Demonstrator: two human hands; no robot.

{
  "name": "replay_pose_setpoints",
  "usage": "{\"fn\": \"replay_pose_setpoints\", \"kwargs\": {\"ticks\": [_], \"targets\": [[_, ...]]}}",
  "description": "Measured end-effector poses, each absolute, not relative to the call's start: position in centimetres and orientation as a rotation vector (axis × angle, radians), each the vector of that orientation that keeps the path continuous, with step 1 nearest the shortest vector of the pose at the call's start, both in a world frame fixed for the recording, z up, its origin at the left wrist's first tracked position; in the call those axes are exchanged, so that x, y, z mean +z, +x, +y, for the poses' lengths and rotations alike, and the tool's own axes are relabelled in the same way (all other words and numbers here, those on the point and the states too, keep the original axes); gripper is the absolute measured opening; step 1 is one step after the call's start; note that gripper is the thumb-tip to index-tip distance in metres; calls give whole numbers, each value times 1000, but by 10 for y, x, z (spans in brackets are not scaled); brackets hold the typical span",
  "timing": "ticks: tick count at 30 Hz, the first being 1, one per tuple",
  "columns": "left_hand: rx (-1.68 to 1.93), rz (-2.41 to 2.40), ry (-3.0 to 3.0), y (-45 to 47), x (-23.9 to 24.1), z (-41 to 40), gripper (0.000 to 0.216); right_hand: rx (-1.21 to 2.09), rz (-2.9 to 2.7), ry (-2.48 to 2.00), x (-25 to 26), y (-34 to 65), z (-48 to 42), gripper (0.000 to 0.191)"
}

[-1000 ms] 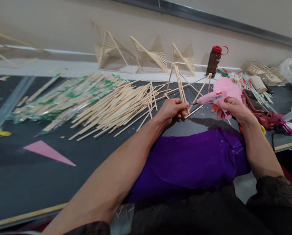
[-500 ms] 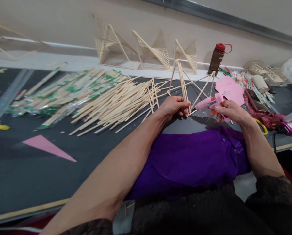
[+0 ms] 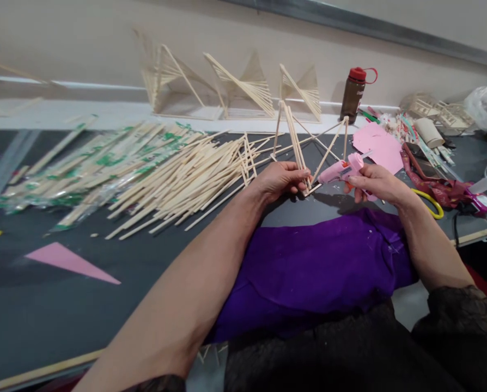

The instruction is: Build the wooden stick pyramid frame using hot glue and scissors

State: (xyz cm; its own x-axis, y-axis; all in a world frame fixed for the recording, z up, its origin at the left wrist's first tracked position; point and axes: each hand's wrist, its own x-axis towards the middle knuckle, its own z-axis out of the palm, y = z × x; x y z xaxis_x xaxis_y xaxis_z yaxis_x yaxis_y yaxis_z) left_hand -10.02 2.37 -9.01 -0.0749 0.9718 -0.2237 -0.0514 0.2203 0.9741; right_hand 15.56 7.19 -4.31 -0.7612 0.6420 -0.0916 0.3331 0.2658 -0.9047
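My left hand (image 3: 283, 179) pinches the lower end of a wooden stick (image 3: 294, 136) at the near bottom corner of a stick frame (image 3: 329, 152). The frame is built of thin pale sticks joined into triangles and stands on the dark table. My right hand (image 3: 376, 182) is closed round the handle of a pink hot glue gun (image 3: 341, 170). Its nozzle points left, close to the corner at my left fingers; whether it touches the wood I cannot tell. A purple cloth (image 3: 317, 272) lies between my forearms.
Loose sticks (image 3: 186, 182) are heaped left of the frame, with plastic-wrapped bundles (image 3: 92, 163) beyond. Finished twisted stick models (image 3: 243, 87) line the wall. A bottle (image 3: 353, 97), pink paper (image 3: 378, 147) and yellow-handled scissors (image 3: 429, 202) are at right; a pink paper triangle (image 3: 74, 263) lies left.
The view has turned slightly, so most things sit a little further left in it. Both hands keep their grips, and the glue gun stays beside the frame's corner.
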Motion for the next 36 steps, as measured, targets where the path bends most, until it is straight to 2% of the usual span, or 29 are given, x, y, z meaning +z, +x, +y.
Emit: {"fn": "replay_pose_setpoints", "kwargs": {"ticks": [13, 36], "targets": [[1084, 1358, 976, -103, -92, 24, 9, 1450, -2293, -1004, -36, 146, 62, 26], [1037, 1415, 999, -104, -93, 23, 10, 1094, -2524, -1009, -34, 143, 59, 44]]}}
